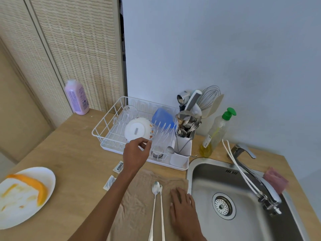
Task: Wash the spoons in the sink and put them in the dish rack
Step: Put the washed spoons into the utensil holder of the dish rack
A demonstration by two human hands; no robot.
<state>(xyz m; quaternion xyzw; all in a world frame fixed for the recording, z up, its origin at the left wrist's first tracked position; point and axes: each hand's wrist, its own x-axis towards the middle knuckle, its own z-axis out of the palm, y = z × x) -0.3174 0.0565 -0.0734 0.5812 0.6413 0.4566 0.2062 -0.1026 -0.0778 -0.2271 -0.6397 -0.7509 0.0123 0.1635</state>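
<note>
Only two hands and parts of their arms show of the person, all of it unclothed. The left hand [137,152] is slim, with long, thin fingers and a narrow wrist; faint ridges of knuckle and tendon mark its back. The left forearm [111,197] is long and lean, widening gradually from the wrist, and is uncovered from there to the picture's lower edge, above the near edge of the counter [74,153]. The right hand [182,206] shows a broader back, with short, pale nails at the fingertips. The right wrist [194,233] is likewise uncovered as far as it can be seen. Slight blur softens the finer detail.
</note>
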